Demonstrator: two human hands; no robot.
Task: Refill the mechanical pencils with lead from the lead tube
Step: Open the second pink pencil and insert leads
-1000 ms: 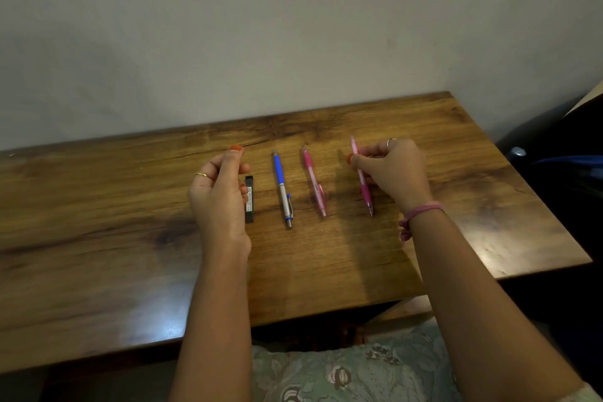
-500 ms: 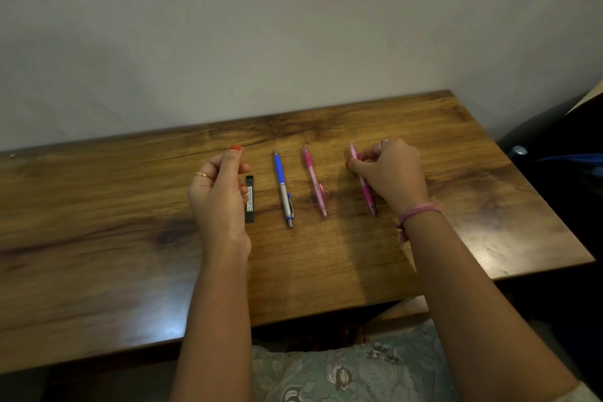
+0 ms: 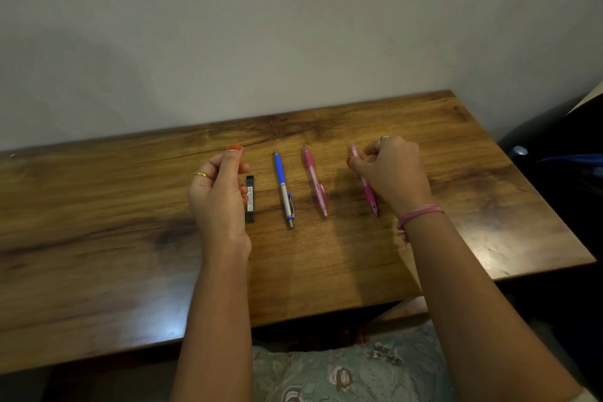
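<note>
Three mechanical pencils and one lead tube sit in a row on the brown wood-grain worktop [image 3: 98, 222]. Order from my left: slim black lead tube with a white label [image 3: 250, 199], blue-and-silver pencil with a clip [image 3: 284, 188], translucent pink pencil [image 3: 315, 181], darker pink pencil [image 3: 367, 188]. All well apart from each other, tips pointing away from me.

Right hand [image 3: 391, 170]: grip clamped on the darker pink pencil, thumb and fingers pinching the barrel near its far end. Can't tell if it has left the worktop yet.

Left hand [image 3: 218, 192]: grip apart, fingers loosely curled, holding nothing, hovering just beside the lead tube and partly covering its left edge.

Step in hand, as I read it: pick up the first pencil to open it. Notes for doing it clean:
- lift straight up, don't drag toward the translucent pink one
- regrip mid-barrel once it's up; the pinch near the tip is poor for pulling the cap
- bring the cap end toward my left hand
- leave the lead tube flat until the barrel is open; leads spill easily.
</note>
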